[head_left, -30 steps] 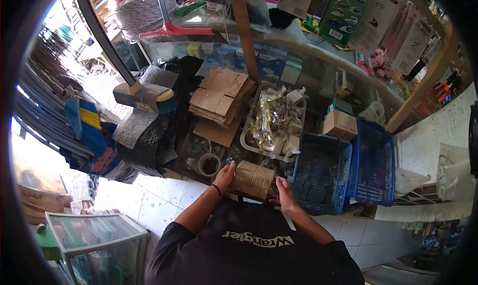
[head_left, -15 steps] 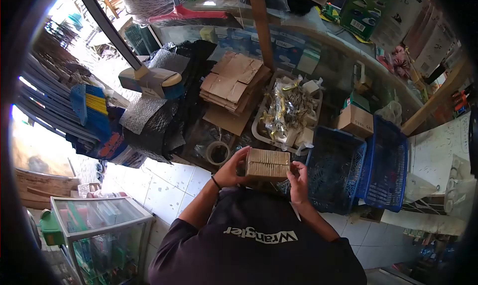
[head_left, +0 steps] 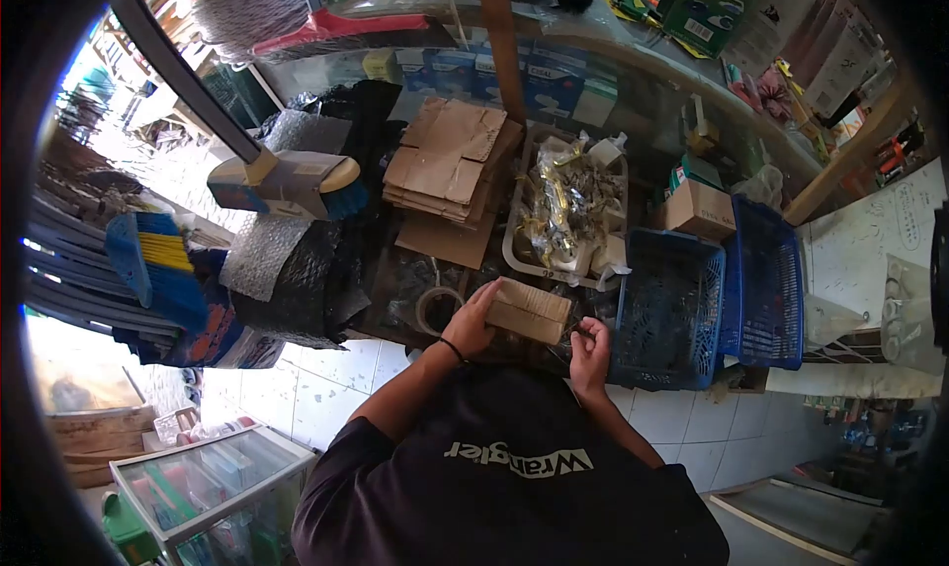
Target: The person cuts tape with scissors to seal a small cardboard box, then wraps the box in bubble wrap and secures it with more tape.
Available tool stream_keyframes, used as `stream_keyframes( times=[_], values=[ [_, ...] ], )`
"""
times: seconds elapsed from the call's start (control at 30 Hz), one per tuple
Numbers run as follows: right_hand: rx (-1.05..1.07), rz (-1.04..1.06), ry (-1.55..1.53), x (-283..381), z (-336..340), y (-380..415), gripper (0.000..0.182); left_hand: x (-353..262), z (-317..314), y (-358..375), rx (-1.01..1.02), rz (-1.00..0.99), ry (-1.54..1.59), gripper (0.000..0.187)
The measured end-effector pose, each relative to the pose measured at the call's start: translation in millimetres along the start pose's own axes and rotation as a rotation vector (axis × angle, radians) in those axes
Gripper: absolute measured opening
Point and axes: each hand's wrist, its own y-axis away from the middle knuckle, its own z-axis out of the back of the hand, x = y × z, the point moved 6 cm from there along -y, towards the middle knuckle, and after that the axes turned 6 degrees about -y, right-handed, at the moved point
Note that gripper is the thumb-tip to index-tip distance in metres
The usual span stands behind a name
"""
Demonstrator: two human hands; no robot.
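Observation:
My left hand (head_left: 473, 323), with a black band at its wrist, grips the left end of a small brown cardboard box (head_left: 529, 310). The box is tilted, its right end lower than its left. Just off that right end is my right hand (head_left: 590, 352), fingers pinched together; whatever they hold, if anything, is too small and dark to make out. A roll of tape (head_left: 438, 310) lies beside my left hand. Beyond the box stands a white tray (head_left: 511, 247) heaped with clear-bagged metallic and gold-coloured parts.
Flattened cardboard (head_left: 445, 156) is stacked behind the tape roll. To the right stand a blue plastic basket (head_left: 714, 314), a second blue basket (head_left: 766, 289) and a cardboard box (head_left: 695, 210). A brush (head_left: 297, 185) and bubble wrap (head_left: 259, 255) lie left. A glass case (head_left: 213, 467) stands lower left.
My right hand has come off the box and moved slightly away, fingers now pinched. The box has tilted in my left hand, its right end lower. The camera view has shifted slightly.

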Motion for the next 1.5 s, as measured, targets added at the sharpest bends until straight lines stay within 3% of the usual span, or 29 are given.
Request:
stream_keyframes(
  times=[0.23, 0.67, 0.97, 1.17, 1.37, 1.5],
  values=[
    [0.040, -0.100, 0.115, -7, 7, -10, 0.014, 4, 4, 9, -0.026, 0.064, 0.003, 0.069],
    [0.139, -0.088, 0.207, 2, -11, -28, 0.019, 5, 6, 7, -0.019, 0.152, 0.001, 0.064],
    [0.197, -0.137, 0.101, -2, -13, -30, 0.026, 10, 2, 7, 0.000, 0.185, -0.053, 0.068],
    [0.384, -0.129, -0.029, 10, -26, -29, 0.036, 20, -2, 7, 0.000, 0.257, -0.119, 0.069],
    [0.451, -0.218, -0.259, 23, -43, -25, 0.035, 20, 0, 5, 0.037, 0.298, -0.169, 0.071],
    [0.483, -0.212, -0.247, 25, -48, -28, 0.033, 17, 0, 4, 0.056, 0.306, -0.243, 0.074]
  ],
)
